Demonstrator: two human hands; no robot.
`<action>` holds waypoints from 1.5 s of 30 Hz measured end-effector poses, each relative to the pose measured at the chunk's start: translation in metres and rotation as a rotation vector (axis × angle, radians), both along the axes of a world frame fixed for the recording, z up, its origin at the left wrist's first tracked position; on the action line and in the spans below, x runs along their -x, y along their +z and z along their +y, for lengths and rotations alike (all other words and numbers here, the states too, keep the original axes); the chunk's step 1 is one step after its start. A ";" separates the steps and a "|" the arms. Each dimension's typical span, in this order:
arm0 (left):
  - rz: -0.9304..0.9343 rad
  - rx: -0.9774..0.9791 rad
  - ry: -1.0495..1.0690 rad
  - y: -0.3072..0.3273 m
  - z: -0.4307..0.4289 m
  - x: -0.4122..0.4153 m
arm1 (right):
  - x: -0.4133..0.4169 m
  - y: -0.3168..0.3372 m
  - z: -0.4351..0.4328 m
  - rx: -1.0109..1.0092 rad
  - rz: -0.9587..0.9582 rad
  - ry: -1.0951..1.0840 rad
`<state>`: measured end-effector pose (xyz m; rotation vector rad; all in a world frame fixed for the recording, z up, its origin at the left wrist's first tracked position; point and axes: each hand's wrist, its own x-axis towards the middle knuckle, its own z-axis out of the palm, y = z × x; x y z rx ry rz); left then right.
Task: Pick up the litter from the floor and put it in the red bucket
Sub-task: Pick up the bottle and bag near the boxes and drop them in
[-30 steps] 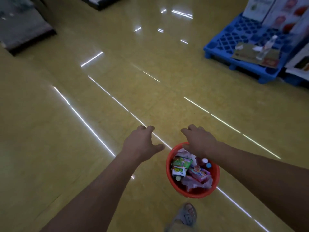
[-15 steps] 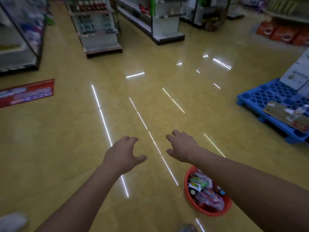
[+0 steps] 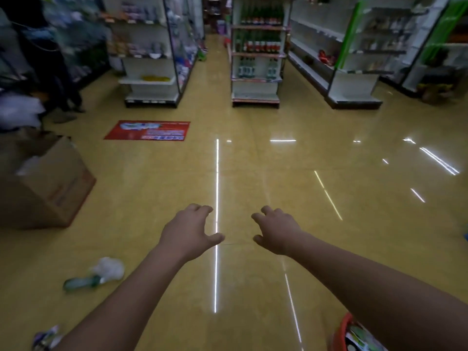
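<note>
Broadly, a shop floor [image 3: 329, 249] of glossy yellow tile fills the view, with shelving [image 3: 255, 54] at the far end, a cardboard box [image 3: 50, 188] at the left and a red floor sticker [image 3: 148, 130] beyond it. Only a sliver of the red bucket [image 3: 340, 334] shows at the bottom right edge, already holding wrappers, partly hidden behind the right forearm. Litter remains on the tile: a crumpled white bag [image 3: 107, 268] touching a greenish bottle-like piece [image 3: 78, 283] at lower left, and a small wrapper [image 3: 45, 338] in the bottom left corner. This looks like the searching step between pickups; next would be turning left and reaching down for that litter. Both the left hand [image 3: 188, 233] and the right hand [image 3: 277, 231] hover palm-down with fingers loosely spread, holding and touching nothing
</note>
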<state>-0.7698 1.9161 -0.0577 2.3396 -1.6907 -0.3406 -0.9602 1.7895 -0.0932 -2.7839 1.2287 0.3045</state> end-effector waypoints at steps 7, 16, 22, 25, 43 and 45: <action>-0.008 -0.006 0.169 0.002 0.053 -0.067 | -0.087 0.009 0.022 -0.011 0.003 0.160; -0.016 -0.055 0.422 -0.011 0.102 -0.117 | -0.173 0.001 0.037 -0.039 0.014 0.391; 0.038 -0.096 0.598 -0.025 0.120 -0.143 | -0.234 -0.013 0.030 -0.060 0.033 0.556; 0.050 -0.119 0.679 -0.033 0.124 -0.155 | -0.264 -0.022 0.025 -0.078 0.045 0.637; 0.192 -0.147 1.065 -0.069 0.143 -0.197 | -0.389 -0.056 0.025 -0.110 0.131 0.972; 0.193 -0.141 1.084 -0.072 0.148 -0.206 | -0.399 -0.060 0.028 -0.114 0.140 0.979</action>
